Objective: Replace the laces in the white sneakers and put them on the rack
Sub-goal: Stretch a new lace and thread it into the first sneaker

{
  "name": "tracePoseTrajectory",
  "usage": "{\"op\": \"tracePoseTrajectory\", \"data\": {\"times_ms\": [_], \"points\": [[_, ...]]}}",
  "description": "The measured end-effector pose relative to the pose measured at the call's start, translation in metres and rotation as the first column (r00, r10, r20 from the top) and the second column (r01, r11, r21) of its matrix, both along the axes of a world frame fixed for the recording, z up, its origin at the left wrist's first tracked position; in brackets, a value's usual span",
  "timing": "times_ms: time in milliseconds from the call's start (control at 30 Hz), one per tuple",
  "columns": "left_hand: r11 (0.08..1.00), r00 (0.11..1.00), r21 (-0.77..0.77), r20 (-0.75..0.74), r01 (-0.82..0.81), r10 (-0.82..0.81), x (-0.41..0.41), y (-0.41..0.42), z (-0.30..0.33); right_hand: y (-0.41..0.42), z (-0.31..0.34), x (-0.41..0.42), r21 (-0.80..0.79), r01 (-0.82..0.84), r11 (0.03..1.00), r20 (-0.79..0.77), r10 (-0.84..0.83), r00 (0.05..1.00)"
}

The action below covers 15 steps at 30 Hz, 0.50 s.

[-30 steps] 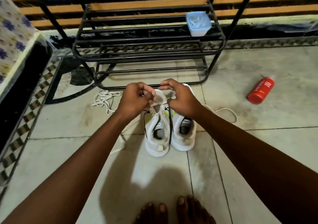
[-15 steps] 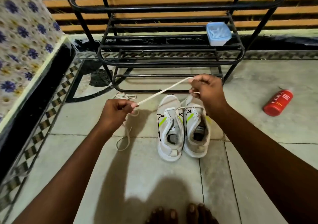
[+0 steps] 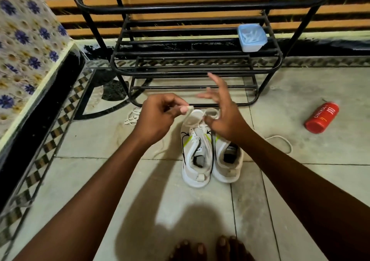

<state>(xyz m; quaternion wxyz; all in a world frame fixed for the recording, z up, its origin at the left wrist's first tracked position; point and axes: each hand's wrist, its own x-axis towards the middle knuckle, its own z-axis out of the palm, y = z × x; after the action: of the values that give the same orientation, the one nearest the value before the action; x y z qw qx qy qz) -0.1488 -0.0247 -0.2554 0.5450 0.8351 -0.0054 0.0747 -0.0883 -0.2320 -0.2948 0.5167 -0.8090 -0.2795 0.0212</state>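
white sneakers [image 3: 197, 150] with black and lime marks, black rack [image 3: 180, 68], red bottle [image 3: 322, 117], pale blue box [image 3: 251, 37]

Two white sneakers [image 3: 210, 150] stand side by side on the floor in front of me, below my two hands, left hand [image 3: 158, 116] and right hand [image 3: 224, 112]. One black rack [image 3: 196, 68] stands beyond them, one lidded plastic box [image 3: 251, 37] on a shelf. One red can [image 3: 322, 117] lies to the right. I count three laces: one lace in my fingers [image 3: 193, 118], one loose lace [image 3: 132, 116] bundled left, one trailing lace [image 3: 280, 142] right
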Motion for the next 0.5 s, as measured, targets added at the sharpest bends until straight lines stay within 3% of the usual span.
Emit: {"op": "tracePoseTrajectory", "data": {"times_ms": [67, 133, 200, 300, 400, 500], "points": [[1.000, 1.000, -0.021, 0.003, 0.021, -0.021, 0.006, -0.010, 0.004, 0.005, 0.005, 0.001, 0.160, -0.110, 0.981, -0.231, 0.146, 0.962], [0.999, 1.000, -0.038, 0.008, 0.009, -0.009, 0.008, -0.011, 0.003, 0.005, 0.007, 0.005, 0.224, -0.117, 0.967, -0.323, 0.187, 0.928], [0.999, 1.000, -0.034, 0.011, -0.026, 0.026, 0.008, -0.006, -0.003, -0.003, 0.002, 0.010, 0.187, -0.051, 0.981, -0.279, 0.103, 0.955], [0.993, 0.993, 0.041, -0.019, -0.113, 0.113, 0.008, 0.011, -0.022, -0.028, -0.007, 0.022, 0.081, 0.222, 0.972, -0.129, -0.210, 0.969], [0.961, 0.967, 0.156, -0.080, -0.228, 0.242, 0.004, 0.029, -0.046, -0.053, -0.015, 0.031, -0.015, 0.472, 0.881, 0.092, -0.469, 0.878], [0.918, 0.932, 0.253, -0.119, -0.304, 0.342, 0.000, 0.041, -0.063, -0.071, -0.019, 0.036, -0.070, 0.608, 0.791, 0.295, -0.565, 0.770]]}}
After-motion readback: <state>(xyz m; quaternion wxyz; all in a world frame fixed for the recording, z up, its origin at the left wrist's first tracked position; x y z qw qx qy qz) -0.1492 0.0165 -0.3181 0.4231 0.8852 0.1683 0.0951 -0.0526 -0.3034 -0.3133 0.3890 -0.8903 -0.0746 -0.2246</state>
